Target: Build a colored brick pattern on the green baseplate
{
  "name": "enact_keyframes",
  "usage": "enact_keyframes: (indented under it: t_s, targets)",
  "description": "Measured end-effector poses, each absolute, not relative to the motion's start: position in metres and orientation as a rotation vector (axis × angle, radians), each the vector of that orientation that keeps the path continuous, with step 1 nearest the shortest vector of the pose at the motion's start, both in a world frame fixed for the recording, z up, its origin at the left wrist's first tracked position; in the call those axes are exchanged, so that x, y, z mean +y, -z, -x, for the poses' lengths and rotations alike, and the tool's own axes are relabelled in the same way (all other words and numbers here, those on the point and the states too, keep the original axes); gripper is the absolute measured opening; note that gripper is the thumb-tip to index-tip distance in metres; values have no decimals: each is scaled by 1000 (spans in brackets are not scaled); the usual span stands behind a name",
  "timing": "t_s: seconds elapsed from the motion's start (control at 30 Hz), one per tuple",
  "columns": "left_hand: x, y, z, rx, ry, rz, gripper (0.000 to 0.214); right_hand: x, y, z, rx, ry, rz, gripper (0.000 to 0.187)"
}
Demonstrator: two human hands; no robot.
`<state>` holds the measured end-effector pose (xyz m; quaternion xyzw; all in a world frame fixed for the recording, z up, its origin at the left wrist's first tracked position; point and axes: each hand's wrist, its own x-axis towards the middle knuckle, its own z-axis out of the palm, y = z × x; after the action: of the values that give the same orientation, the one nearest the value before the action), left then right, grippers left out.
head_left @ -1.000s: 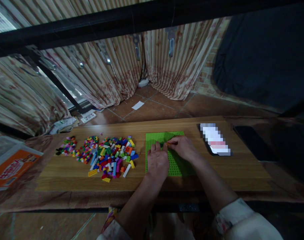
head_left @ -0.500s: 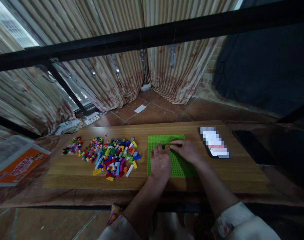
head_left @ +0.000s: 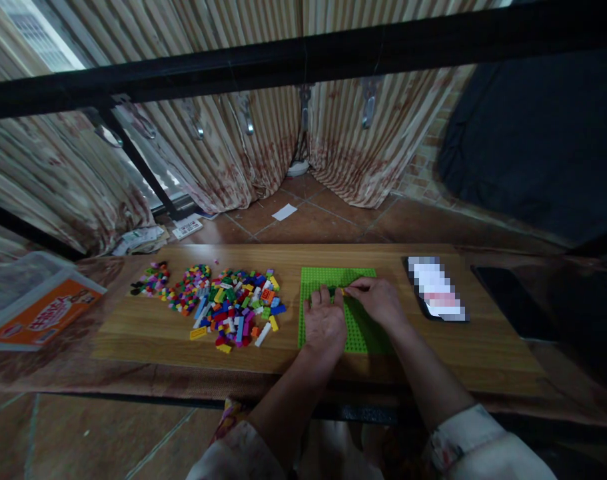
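A green studded baseplate (head_left: 310, 279) lies on the wooden board, partly covered by both hands. My left hand (head_left: 326, 321) rests on it with the fingers stretched forward, the fingertips beside a small dark green brick (head_left: 334, 291). Coming in from the right, my right hand (head_left: 379, 301) pinches a small yellow brick (head_left: 344, 292) between thumb and fingertips, close to the left index finger. Whether the yellow brick touches the dark green one is too small to tell.
Left of the baseplate, mixed toy bricks (head_left: 238, 307) are heaped on the wooden board (head_left: 153, 347). A phone with a lit screen (head_left: 437, 287) lies to the right, near a dark flat device (head_left: 513, 301). A clear box with an orange label (head_left: 43, 310) stands far left.
The whole view has shifted slightly, moving the scene a little to the right. Both hands stay at the same place on the baseplate; the yellow brick shows more clearly at the right fingertips.
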<state>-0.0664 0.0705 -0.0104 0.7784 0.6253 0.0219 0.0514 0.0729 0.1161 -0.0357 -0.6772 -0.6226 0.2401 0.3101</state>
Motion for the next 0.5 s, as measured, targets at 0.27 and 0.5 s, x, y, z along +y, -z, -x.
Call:
enact_keyframes:
  t_s: [0.27,0.5]
  targets:
    - [62,4,64,1897,-172,-2297,50,112,35,-78,-1625,-656,1774,23]
    - [58,-22,71,1743,-770,-2187,54,113,20,-78,-1453,-533,1824,32]
